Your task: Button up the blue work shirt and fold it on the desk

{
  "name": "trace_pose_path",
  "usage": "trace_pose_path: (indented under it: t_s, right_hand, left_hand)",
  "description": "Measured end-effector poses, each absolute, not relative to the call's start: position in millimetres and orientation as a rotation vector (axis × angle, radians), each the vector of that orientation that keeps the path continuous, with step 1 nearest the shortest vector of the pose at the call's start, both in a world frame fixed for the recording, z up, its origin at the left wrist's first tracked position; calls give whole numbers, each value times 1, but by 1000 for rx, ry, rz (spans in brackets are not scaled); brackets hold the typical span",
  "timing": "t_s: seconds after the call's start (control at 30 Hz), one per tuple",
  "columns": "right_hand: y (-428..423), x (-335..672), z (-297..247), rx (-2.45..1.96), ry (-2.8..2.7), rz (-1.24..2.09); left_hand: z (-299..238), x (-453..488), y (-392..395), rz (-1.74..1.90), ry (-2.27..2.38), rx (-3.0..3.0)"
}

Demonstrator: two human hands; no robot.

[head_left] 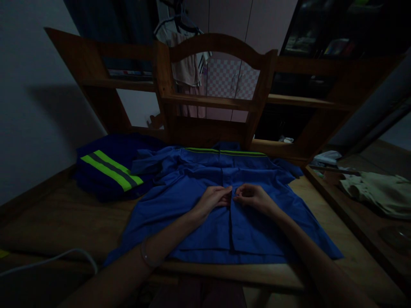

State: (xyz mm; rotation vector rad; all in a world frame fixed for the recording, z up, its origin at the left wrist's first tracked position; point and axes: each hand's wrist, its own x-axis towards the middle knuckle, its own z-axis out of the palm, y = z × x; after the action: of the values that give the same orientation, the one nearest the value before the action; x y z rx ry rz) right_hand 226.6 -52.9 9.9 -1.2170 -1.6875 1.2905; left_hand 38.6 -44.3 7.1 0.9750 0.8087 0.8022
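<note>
A wooden table (64, 214) fills the dim room, with a shelf frame (218, 102) rising along its far edge. On the table a blue shirt (192, 218) lies spread flat, front up, collar toward the far side. A folded blue garment (109, 169) with a yellow-green stripe sits at the far left, just beside the shirt, and a pale cloth (379, 190) lies well apart at the right.

Both hands meet at the middle of the shirt's front opening. The left hand (213, 199) and right hand (253, 196) each have fingertips pinched together on the placket edges (whether on a button I cannot tell in this light). Judging from how things lie, the lower front looks closed and flat, the buttoning seems partway, and the stretch toward the collar is left.
</note>
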Motion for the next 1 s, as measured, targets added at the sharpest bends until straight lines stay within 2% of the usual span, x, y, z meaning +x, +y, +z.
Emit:
trace_pose_path:
  t_s: [0.4,1.0]
  right_hand:
    - [-60,222,9,-1167,-1722,1229]
    - [-66,220,21,-1092,-1788,1248]
  left_hand:
    - [6,40,-46,850,974,999]
    - [7,38,-45,897,937,1011]
